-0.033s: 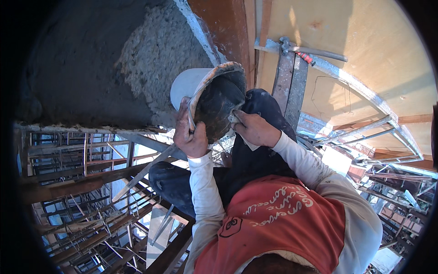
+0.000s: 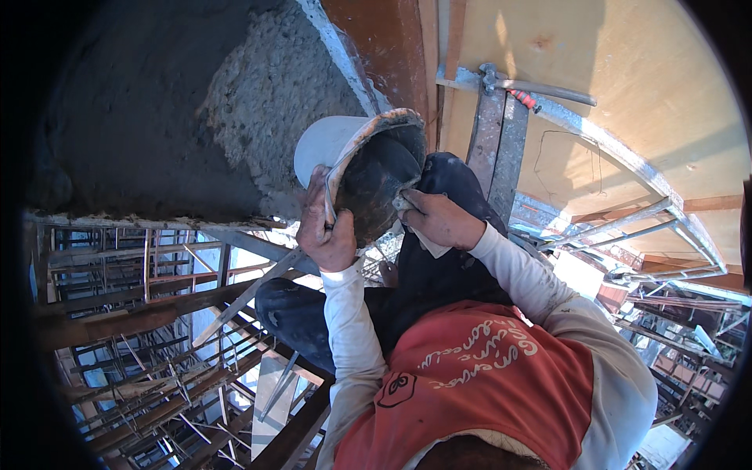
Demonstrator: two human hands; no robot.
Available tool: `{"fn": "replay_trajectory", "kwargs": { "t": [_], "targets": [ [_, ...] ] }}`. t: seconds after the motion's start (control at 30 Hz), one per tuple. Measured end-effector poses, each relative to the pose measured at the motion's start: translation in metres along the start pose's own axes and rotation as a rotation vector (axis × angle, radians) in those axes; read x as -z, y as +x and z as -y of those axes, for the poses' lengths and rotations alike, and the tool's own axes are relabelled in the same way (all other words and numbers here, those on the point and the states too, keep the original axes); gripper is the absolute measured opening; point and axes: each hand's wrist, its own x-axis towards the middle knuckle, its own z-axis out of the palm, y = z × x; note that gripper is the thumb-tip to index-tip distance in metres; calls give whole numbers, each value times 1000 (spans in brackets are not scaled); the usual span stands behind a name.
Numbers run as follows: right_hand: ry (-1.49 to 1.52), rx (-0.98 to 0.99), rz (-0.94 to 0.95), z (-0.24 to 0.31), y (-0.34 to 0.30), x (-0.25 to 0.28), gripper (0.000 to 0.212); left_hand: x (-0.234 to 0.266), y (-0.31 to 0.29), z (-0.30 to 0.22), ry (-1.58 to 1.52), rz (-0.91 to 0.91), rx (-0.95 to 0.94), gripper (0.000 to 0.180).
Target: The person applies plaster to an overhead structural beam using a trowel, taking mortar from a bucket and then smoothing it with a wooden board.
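Only slightly, the white bucket (image 2: 319, 145) and the right hand (image 2: 448, 222) have shifted rightward since the earlier frame. From my remote feed I see the bucket tilted between both hands, its dark, caked inside turned toward the wearer. At its left, the left hand (image 2: 327, 231) clasps the rim, thumb on the inside and fingers around the outer wall. At its lower right, the right hand pinches a pale flat piece (image 2: 431, 246) against the rim; I cannot tell what that piece is. Just right of the bucket I make out a knee in dark trousers (image 2: 462, 180); to its upper left spreads rough grey mortar (image 2: 254, 102). Up and right of it, a hammer (image 2: 548, 90) rests on boards (image 2: 511, 145); well below left stands timber scaffolding (image 2: 141, 319).
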Motion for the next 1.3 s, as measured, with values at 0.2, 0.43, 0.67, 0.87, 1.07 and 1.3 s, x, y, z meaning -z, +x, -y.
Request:
{"fn": "replay_trajectory", "kwargs": {
  "t": [0.2, 0.43, 0.67, 0.87, 1.07, 1.3],
  "targets": [
    [1147, -382, 382, -4, -5, 31, 38, 16, 14, -22, -126, 200, -74, 62],
    [1327, -247, 747, -27, 4, 30, 43, 43, 16, -4, -339, 225, 86, 66],
    [1631, -299, 697, -8, 0, -33, 50, 41, -10, 24, -636, -151, 492, 55],
    [1739, -216, 716, 38, -13, -22, 69, 48, -24, 60, -792, -513, 649, 55],
    [1795, 247, 601, 125, -23, 15, 75, 47, -53, 85, -743, -601, 746, 44],
    [1162, 955, -456, 178, 18, 19, 83, 44, -68, 99, -670, -600, 801, 33]
  ]
}}
